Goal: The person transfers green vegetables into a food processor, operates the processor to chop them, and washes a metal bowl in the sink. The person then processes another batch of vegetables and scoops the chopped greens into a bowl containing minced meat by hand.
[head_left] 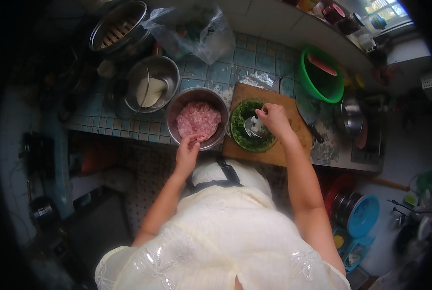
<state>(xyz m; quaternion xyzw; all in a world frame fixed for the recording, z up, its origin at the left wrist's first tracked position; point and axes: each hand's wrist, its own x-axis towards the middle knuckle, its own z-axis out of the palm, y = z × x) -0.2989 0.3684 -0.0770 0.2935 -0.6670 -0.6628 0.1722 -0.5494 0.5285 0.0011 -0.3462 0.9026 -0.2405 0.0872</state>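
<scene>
My left hand [187, 156] is at the near rim of a metal pot [171, 125], fingers over the edge and thumb beside it. Pink minced meat [198, 121] lies in the pot. To the right, a clear chopper bowl [234, 139] of finely chopped greens [254, 145] stands on a wooden cutting board [292, 145]. My right hand [277, 119] is over this bowl, fingers bent together right by the white spindle of a chopping blade [254, 125]. Whether they grip the spindle is hidden. Curved steel blades show around the spindle's foot.
Pale dough [151, 92] sits in a steel bowl [172, 70] at left. A knife [315, 132] lies right of the board, near a green basin [305, 78]. Behind are a plastic bag [216, 40] and a pot with a slatted rack [118, 32]. The tiled counter's front edge [129, 133] faces me.
</scene>
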